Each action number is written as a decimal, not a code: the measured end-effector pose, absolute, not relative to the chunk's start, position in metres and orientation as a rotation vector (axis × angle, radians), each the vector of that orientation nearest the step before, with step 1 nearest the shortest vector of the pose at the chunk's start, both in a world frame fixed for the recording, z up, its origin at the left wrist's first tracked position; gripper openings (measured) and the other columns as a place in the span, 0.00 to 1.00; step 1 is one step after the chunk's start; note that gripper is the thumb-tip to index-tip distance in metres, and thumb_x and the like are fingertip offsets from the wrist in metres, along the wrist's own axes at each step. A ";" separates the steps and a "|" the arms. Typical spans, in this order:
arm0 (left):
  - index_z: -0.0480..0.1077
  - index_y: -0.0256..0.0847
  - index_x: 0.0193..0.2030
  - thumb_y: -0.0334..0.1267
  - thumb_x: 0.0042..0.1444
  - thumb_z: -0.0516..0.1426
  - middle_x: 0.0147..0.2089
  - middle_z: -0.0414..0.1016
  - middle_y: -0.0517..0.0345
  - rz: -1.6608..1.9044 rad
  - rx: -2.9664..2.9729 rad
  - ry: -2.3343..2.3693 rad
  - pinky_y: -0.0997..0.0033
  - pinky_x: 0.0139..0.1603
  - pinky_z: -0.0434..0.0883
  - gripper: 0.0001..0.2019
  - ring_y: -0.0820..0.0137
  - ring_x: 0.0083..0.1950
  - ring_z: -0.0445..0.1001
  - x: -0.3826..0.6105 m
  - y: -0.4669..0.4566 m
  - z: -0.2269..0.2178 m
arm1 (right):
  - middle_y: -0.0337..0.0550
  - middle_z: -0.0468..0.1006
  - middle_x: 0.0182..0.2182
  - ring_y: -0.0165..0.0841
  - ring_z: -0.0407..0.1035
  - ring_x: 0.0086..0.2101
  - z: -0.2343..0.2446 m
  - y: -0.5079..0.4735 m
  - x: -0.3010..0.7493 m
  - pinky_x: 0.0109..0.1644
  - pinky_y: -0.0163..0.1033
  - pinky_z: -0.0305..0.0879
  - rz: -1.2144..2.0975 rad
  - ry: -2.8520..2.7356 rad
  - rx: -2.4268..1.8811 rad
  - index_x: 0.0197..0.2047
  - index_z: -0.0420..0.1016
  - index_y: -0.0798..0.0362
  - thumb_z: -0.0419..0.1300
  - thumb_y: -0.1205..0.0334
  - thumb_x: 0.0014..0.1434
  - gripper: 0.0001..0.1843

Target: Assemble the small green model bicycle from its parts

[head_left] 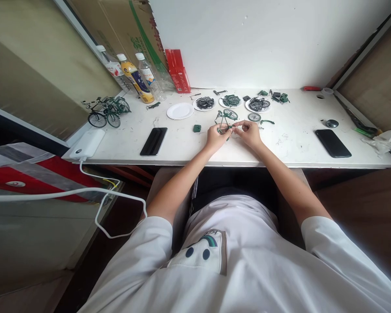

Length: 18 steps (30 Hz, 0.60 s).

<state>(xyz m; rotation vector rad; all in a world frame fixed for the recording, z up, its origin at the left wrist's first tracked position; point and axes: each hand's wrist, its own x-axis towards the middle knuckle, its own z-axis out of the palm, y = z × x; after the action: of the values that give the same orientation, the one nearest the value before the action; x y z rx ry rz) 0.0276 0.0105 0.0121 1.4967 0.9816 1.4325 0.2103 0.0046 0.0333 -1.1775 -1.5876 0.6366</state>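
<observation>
The left hand (217, 135) grips one green toy bicycle (229, 114), held between both hands above the counter (280, 150); the right hand (250, 132) pinches at its side, the exact piece too small to tell. One loose wheel (254, 117) lies just beyond the right hand, one small green block (197, 128) just left of the left hand. Beyond the hands stand four paper plates (180, 111), three bearing bicycle parts. Two smartphones (154, 141) flank the hands; far left of them stand three bottles (137, 80).
</observation>
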 end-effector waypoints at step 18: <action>0.82 0.36 0.40 0.44 0.50 0.75 0.41 0.87 0.48 1.469 1.378 1.005 0.72 0.31 0.75 0.16 0.70 0.29 0.82 0.025 0.014 0.014 | 0.31 0.50 0.30 0.29 0.45 0.27 0.043 -0.010 0.202 0.32 0.39 0.48 0.729 -1.626 -0.919 0.51 0.74 0.47 0.73 0.34 0.60 0.29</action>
<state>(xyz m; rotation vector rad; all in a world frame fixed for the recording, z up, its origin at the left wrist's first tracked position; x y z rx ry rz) 0.0246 0.0139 0.0135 1.3784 1.0053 1.4691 0.2023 -0.0101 0.0430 -0.9191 -1.6264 0.7286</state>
